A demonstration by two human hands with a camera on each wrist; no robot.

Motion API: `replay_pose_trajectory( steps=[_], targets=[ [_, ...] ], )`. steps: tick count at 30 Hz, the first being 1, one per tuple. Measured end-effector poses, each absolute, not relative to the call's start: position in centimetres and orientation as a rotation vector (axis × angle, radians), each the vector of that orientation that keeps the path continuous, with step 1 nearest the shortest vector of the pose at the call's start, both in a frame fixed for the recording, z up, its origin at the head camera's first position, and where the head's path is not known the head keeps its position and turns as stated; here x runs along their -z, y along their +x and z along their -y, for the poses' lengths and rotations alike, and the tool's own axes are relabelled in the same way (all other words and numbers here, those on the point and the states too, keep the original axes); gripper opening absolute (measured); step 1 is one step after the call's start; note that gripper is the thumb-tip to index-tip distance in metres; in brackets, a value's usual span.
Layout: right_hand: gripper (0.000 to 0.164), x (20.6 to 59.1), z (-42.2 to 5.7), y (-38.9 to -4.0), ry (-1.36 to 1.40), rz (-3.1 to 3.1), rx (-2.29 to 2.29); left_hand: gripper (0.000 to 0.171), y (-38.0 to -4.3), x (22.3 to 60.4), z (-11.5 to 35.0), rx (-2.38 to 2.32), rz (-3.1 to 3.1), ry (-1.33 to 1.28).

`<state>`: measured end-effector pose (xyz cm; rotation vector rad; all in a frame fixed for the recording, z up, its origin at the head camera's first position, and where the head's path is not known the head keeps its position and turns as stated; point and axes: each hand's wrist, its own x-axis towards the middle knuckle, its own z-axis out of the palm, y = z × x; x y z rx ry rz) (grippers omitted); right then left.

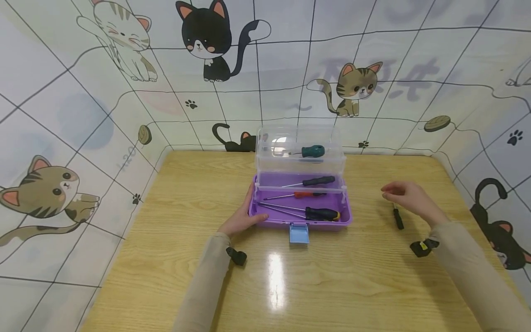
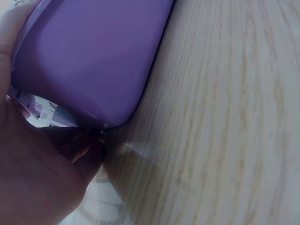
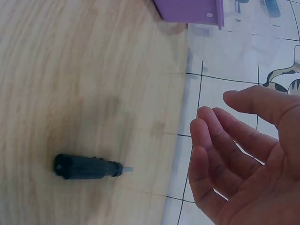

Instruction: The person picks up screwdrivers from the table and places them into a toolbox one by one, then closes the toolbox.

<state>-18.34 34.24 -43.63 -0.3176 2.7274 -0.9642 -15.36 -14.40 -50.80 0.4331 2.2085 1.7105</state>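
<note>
A purple toolbox [image 1: 274,224] stands on the table with its clear lid [image 1: 269,138] raised at the back. My left hand [image 1: 239,221] grips its left end, thumb at the front and fingers round the side. Inside lie a black-handled screwdriver [image 1: 318,181], a red-handled one [image 1: 309,194] and a long-shafted black and yellow screwdriver [image 1: 323,214]. A green-handled screwdriver [image 1: 313,151] shows within the lid. Right of the toolbox, my right hand [image 1: 408,196] hovers with loosely bent fingers and holds nothing. Near it a small black screwdriver [image 3: 84,167] lies on the table, tip pointing away.
The blue latch [image 1: 299,234] hangs down at the toolbox front. The wood-grain table [image 1: 166,258] meets cat-printed wall sheets [image 1: 286,69] at the back and sides. A small black camera sits on each wrist.
</note>
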Motion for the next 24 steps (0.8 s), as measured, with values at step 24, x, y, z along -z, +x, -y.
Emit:
replay_pose_trajectory(
  steps=[24],
  targets=[
    [0.039,46.4,-36.3,-16.0,-0.238,-2.769,0.933,0.11,-15.4,51.2,14.4,-1.742,-2.203,0.421]
  ],
)
